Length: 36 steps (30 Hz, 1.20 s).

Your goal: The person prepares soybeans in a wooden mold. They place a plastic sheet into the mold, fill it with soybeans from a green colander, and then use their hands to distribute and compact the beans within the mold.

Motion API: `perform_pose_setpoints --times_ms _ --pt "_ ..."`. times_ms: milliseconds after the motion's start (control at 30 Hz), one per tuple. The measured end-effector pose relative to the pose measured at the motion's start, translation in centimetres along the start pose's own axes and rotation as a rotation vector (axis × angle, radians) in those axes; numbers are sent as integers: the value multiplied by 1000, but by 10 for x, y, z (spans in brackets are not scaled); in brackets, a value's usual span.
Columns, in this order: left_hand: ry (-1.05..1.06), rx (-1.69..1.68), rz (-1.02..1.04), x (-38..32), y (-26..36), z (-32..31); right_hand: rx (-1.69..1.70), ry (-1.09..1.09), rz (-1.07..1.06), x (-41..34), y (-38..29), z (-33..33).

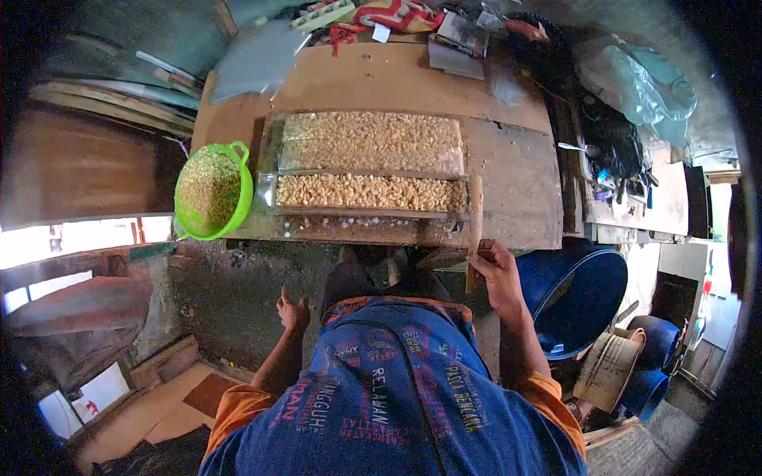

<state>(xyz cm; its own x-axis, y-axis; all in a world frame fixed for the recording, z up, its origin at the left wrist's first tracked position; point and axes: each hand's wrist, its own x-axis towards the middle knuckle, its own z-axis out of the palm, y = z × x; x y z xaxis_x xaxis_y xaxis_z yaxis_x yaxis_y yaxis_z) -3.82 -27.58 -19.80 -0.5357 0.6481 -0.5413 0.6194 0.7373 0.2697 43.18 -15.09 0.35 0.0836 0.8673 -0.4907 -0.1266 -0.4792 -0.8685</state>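
Observation:
My right hand [493, 273] pinches the near end of a narrow wooden strip [475, 208] at the table's front edge. The strip lies across the right end of a long narrow mould [271, 191], which is lined with clear plastic. Pale soybeans [372, 192] fill the mould in an even layer. Just behind it lies a flat, plastic-wrapped slab of beans [372, 143]. Below the table's front edge, my left hand [293, 309] hangs with nothing in it, fingers apart. To the left sits a bright green plastic colander [246, 199] holding more beans.
The wooden table [518, 178] has loose beans along its front. Plastic sheets [253, 65] lie at the back left, a patterned cloth [405, 15] at the back. A large blue drum [577, 297] stands right of me, and a cluttered side table [667, 196] lies beyond.

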Motion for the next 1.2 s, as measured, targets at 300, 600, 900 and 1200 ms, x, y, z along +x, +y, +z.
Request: perform_pose_setpoints --times_ms 300,600,900,1200 --pt "48 2 65 -14 14 -7 -78 -106 -6 -6 -9 25" --pt "147 -55 1224 -93 251 -113 -109 -144 50 -13 -38 44" --pt "138 211 1406 -107 362 -66 -69 -125 -33 -24 -33 35" --pt "148 273 1280 -110 323 -77 37 195 -90 -2 -5 -36"
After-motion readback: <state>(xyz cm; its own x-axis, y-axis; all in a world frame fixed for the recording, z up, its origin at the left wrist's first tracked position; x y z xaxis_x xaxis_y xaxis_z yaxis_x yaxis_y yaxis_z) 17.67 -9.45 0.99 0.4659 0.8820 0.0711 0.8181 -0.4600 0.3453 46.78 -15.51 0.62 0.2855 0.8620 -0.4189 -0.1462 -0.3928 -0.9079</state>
